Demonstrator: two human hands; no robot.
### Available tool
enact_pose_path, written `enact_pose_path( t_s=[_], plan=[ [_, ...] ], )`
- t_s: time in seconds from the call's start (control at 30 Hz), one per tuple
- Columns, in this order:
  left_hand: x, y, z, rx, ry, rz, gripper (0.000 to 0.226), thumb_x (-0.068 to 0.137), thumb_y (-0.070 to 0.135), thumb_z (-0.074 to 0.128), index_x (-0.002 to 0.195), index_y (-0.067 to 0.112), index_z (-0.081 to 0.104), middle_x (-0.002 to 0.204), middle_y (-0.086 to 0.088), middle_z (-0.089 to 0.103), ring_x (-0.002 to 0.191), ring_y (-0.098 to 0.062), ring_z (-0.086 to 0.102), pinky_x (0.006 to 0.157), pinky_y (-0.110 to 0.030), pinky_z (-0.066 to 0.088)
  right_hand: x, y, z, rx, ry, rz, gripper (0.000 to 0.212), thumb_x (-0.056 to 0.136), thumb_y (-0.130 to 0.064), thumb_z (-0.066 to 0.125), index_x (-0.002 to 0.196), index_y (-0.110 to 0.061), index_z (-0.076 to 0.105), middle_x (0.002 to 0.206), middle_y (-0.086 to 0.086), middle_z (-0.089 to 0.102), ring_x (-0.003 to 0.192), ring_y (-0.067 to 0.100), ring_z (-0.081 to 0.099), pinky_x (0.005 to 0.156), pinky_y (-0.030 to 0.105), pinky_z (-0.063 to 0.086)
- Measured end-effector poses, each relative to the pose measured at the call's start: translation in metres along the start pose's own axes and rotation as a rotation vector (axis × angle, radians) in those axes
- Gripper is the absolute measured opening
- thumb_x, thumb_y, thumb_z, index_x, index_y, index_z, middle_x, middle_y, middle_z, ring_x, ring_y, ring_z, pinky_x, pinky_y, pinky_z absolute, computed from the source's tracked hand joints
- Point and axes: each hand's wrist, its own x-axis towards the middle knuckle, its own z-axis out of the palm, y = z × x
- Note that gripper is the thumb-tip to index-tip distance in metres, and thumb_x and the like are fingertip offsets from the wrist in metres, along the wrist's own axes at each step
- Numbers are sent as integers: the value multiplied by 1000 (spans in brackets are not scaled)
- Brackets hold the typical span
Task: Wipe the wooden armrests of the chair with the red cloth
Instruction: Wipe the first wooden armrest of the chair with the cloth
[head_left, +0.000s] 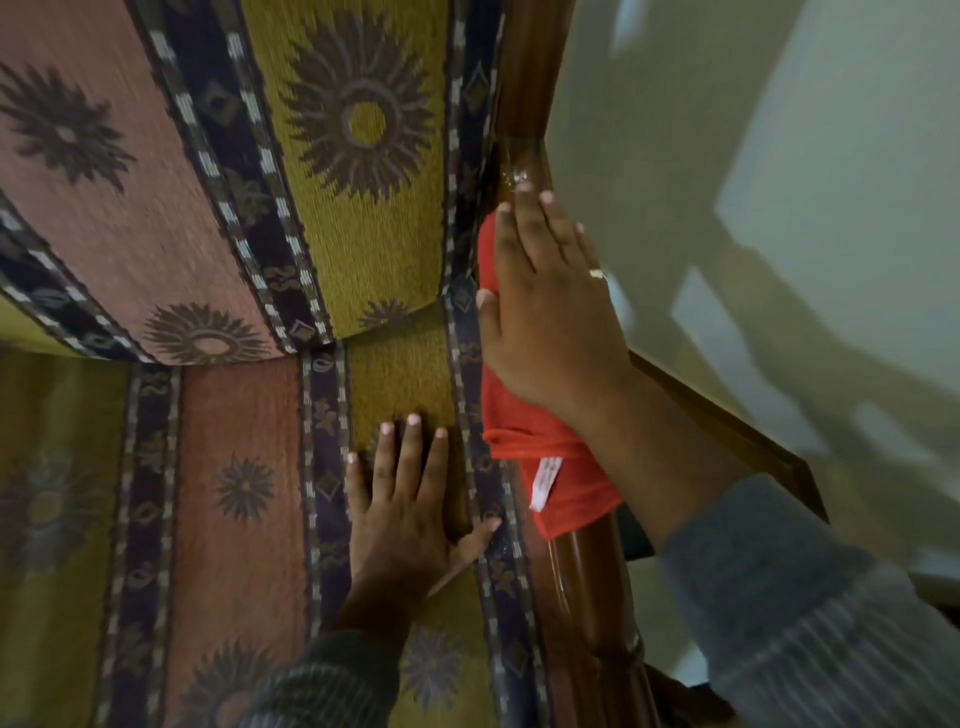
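Nearest, the left hand (410, 499) lies spread flat on the patterned seat cushion (239, 467). Just right of it, the right hand (545, 322), fingers extended, presses the red cloth (550, 467) onto the wooden armrest (587, 587); its white label (544, 483) is unreadable.

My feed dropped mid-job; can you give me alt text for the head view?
The right hand presses a red cloth flat onto the chair's wooden armrest. The left hand rests open on the patterned seat cushion beside it.
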Motion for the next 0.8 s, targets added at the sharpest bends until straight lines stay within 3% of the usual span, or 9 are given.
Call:
enact_pose_path(
  t_s=[0.13, 0.3, 0.47, 0.63, 0.8],
  plan=[
    [1, 0, -2, 0, -30, 1, 106, 76, 90, 30, 156, 21, 24, 166, -9, 20, 153, -33, 13, 117, -67, 16, 21, 8, -3, 232, -24, 202, 69, 101, -37, 34, 154, -3, 5, 165, 17, 1, 152, 30, -2, 124, 44, 7],
    [3, 1, -6, 3, -34, -6, 106, 76, 90, 28, 156, 20, 24, 165, -9, 21, 153, -33, 14, 117, -66, 17, 22, 1, -4, -17, -4, 100, 69, 99, -34, 35, 153, 0, 7, 163, 21, 4, 151, 37, 0, 122, 48, 11],
    [0, 3, -8, 19, -55, -7, 107, 74, 89, 34, 156, 21, 25, 165, -9, 22, 153, -34, 15, 118, -64, 14, 42, -3, 1, -97, 26, 78, 71, 95, -31, 38, 152, 1, 10, 163, 23, 7, 151, 36, 6, 122, 49, 12],
    [5, 1, -15, 12, -60, 27, 108, 73, 91, 35, 154, 19, 31, 163, -11, 27, 151, -35, 20, 117, -63, 17, 62, 0, -7, 275, 15, 467, 74, 98, -40, 35, 152, 3, 10, 162, 25, 6, 151, 35, 5, 122, 43, 10],
    [61, -31, -34, 75, -43, 198, 111, 77, 92, 22, 158, 16, 17, 167, -13, 11, 154, -34, 6, 123, -56, 11, 52, -9, -1, -55, 39, 196, 70, 97, -34, 35, 152, 1, 10, 162, 26, 5, 150, 39, 4, 121, 49, 9]
  ],
)
